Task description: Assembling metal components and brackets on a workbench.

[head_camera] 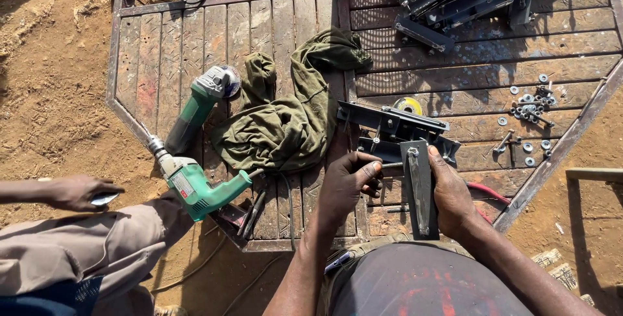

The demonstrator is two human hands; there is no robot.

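left hand [347, 183]: pinching a thin metal pin against the dark steel bracket [418, 186] upright at the slatted wooden desk's [272, 24] near edge
right hand [451, 196]: wrapped round bracket
risk: pin could slip, bracket could tip onto fingers

green drill [195, 183]: 1 | green angle grinder [198, 108]: 1 | olive cloth [292, 111]: 1

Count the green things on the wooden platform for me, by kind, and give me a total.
Green power drill: 1
Green angle grinder: 1
Olive-green cloth: 1
Total: 3
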